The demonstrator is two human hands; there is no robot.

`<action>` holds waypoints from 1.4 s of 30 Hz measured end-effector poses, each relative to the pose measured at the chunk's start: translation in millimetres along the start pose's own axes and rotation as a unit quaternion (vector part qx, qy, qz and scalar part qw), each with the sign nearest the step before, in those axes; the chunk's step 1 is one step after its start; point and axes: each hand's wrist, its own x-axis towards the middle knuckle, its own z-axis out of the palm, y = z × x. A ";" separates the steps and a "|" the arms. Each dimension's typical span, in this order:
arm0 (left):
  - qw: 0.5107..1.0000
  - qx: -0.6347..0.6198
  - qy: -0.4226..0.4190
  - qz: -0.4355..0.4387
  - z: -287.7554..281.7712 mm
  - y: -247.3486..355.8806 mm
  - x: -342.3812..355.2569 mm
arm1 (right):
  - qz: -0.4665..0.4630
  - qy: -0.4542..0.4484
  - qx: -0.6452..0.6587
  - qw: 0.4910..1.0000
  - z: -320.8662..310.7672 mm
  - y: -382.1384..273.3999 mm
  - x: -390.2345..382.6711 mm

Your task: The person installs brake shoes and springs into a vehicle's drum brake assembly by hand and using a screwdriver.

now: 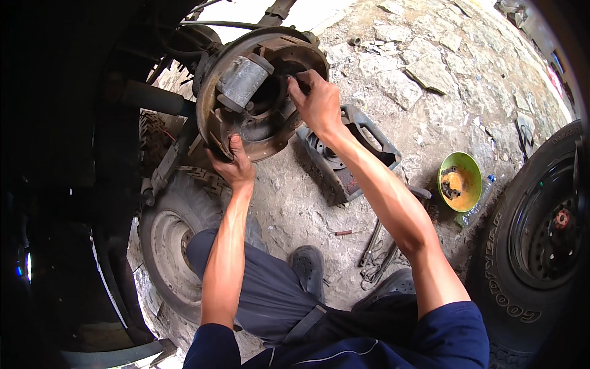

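Note:
A rusty drum-brake backing plate [211, 120] is mounted on the axle at the upper left, with a grey cylinder-shaped part [244, 82] across its face. My left hand [236, 166] grips the plate's lower edge, thumb on the front and the other fingers mostly hidden behind. At the plate's right side, my right hand [319, 104] reaches to the dark centre opening, thumb and forefinger pinched together. Whatever lies between those fingertips is too dark and small to make out.
Below the plate stands a cut-open plastic canister [386, 147] holding metal parts. Farther right are a green bowl [472, 184] with orange grease, a plastic bottle [474, 212] and a large tyre [498, 264]. Hand tools [371, 245] lie near my feet; another wheel [166, 246] lies left.

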 end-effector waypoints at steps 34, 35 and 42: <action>0.999 0.002 -0.010 -0.052 -3.8 12.2 1.9 | 0.202 -0.045 -0.037 0.978 10.3 -3.8 14.8; 0.999 -0.006 -0.011 -0.049 -3.6 11.1 2.1 | 0.218 -0.038 0.008 0.975 6.4 -7.8 14.7; 0.999 -0.026 -0.010 -0.040 -3.7 8.1 2.8 | 0.070 0.048 0.005 0.996 5.0 -10.5 -9.4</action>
